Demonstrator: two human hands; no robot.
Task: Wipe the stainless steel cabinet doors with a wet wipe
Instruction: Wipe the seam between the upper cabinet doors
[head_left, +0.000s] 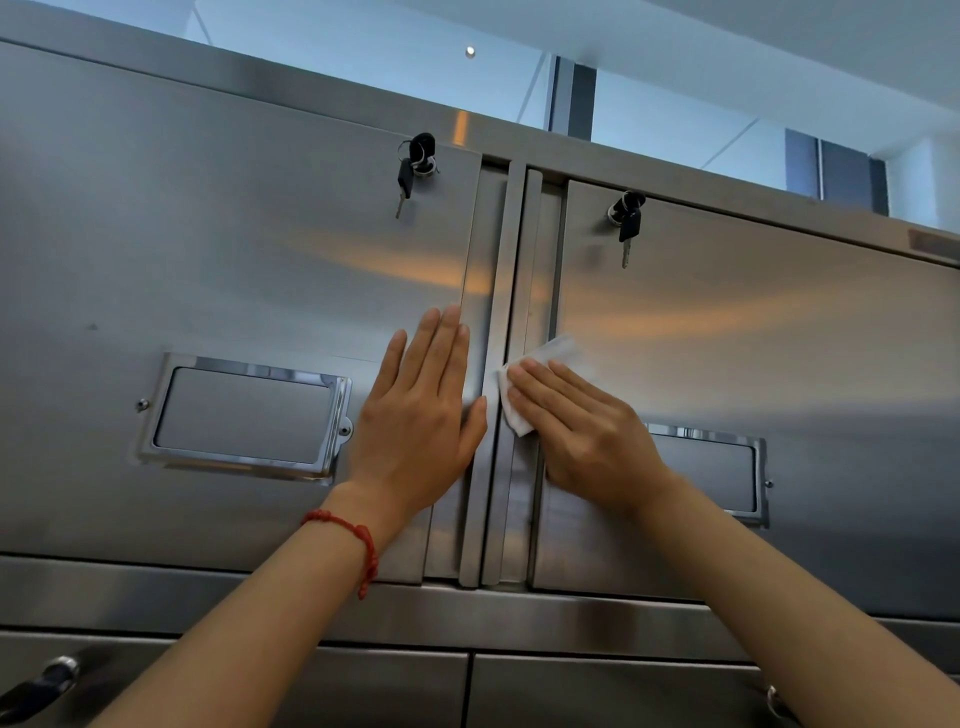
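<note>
wiping the right door near its inner edge, my right hand presses the wipe flat; left hand, fingers straight, steadies the left door. next, i judge, sweep outward.

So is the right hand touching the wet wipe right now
Touching. The head view shows the right hand lying flat on the wet wipe, its straight fingers pressing it against the right cabinet door.

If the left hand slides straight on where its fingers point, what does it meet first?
Probably nothing soon: the left hand points up the left door, bare steel ahead. The keys hang slightly left of that line.
</note>
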